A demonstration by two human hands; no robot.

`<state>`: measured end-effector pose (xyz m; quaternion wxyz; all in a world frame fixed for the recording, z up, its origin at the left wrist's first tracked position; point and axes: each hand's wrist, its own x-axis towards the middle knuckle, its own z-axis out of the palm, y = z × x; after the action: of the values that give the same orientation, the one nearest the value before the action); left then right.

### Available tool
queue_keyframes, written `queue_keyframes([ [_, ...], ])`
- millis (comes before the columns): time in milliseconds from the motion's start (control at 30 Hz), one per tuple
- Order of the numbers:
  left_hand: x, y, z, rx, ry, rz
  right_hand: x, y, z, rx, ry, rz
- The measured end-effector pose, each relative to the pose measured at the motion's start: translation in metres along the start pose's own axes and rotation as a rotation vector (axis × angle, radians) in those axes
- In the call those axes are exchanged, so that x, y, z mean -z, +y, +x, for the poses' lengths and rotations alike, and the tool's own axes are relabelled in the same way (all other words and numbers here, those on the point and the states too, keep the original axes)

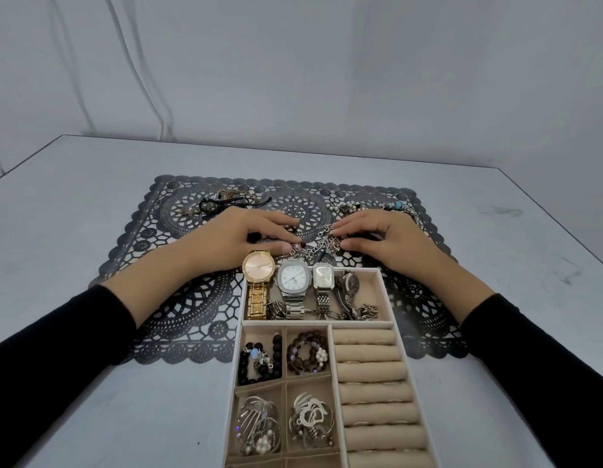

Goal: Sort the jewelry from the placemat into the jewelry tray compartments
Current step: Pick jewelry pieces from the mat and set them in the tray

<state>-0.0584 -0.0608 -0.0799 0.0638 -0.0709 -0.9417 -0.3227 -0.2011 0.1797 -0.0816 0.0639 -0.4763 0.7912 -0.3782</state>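
Head view: the left hand (241,239) and right hand (383,239) sit on the black lace placemat (192,312), just beyond the jewelry tray (385,292), flanking a tangle of chains (318,244). Both hands' curled fingers (290,238) and thumbs pinch the tangle's ends. Loose jewelry (226,201) lies in the placemat's far corners. Four watches (291,282) fill the tray's far compartment.
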Motion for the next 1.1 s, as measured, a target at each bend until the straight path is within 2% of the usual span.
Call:
queue_keyframes([
  [100, -0.0006, -0.0010, -0.0004, 0.000, 0.072, 0.038, -0.0007, 0.0026, -0.0006, -0.024, 0.059, 0.006],
  [233, -0.0003, -0.0037, -0.0024, 0.003, 0.117, 0.019, 0.0017, 0.0025, -0.0016, -0.036, 0.056, 0.007],
  [433, 0.0020, -0.0013, -0.0055, 0.005, 0.111, -0.074, 0.0015, 0.0037, -0.0021, -0.056, 0.067, -0.027],
  [700, 0.0006, -0.0018, -0.0036, 0.030, 0.151, 0.020, 0.0026, 0.0039, 0.0003, -0.084, 0.036, -0.071],
  [1100, 0.0003, -0.0002, -0.0046, 0.133, 0.253, -0.012, 0.0020, 0.0053, -0.0017, -0.078, 0.077, 0.031],
])
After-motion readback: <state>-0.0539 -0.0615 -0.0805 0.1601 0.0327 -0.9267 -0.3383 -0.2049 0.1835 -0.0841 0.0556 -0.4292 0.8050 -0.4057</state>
